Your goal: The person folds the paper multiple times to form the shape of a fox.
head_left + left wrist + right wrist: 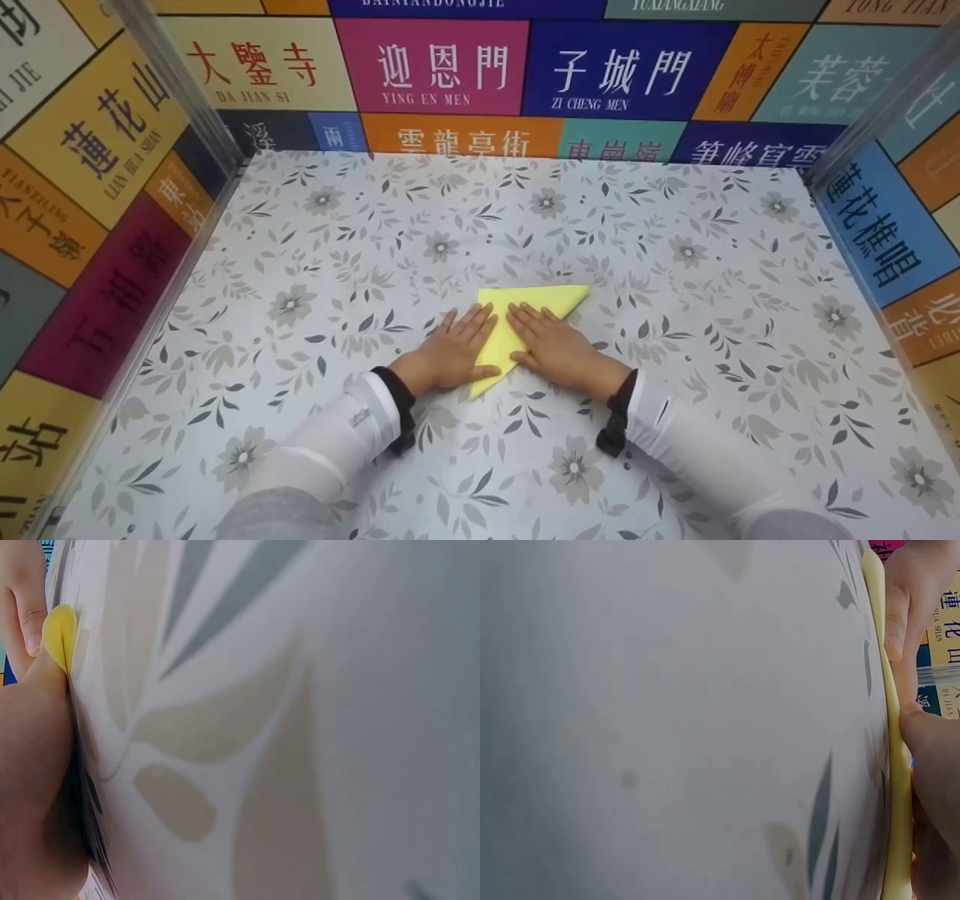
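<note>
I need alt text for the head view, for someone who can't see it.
A person's left hand and right hand rest with fingers extended on a folded yellow sheet on a pale, floral-patterned tabletop. Colorful panels bearing Chinese characters stand along the far edge and both sides.

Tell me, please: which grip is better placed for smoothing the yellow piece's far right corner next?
Probably the right grip: it rests on the yellow piece, nearer that corner, while the left grip lies across the piece's left edge.
</note>
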Demonstrator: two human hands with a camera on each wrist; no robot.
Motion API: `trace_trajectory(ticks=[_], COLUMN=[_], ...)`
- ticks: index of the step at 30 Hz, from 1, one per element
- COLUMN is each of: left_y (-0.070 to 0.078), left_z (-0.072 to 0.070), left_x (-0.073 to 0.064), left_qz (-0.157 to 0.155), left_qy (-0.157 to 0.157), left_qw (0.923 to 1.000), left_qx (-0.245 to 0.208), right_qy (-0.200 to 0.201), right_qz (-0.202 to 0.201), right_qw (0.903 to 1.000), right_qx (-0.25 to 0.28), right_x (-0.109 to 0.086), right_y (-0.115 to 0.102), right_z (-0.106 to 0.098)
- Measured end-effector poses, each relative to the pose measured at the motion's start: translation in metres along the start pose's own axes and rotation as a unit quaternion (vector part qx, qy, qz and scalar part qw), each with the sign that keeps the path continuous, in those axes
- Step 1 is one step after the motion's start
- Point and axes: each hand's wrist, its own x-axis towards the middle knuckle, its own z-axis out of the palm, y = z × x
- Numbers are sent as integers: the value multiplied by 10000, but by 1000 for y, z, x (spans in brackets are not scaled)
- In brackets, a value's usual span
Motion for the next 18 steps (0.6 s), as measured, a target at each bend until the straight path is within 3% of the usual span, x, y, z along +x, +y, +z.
trace_trajectory(ticks=[18], left_y=[-1], left_z=[0], left_x=[1], left_qz=[-35], left_qy=[-171], left_qw=[9998], left_qx=[45], right_qy=[-193], right_qz=[-19], right_qw=[9997], right_qx=[-172], right_x=[3], right_y=[1], right_z=[4])
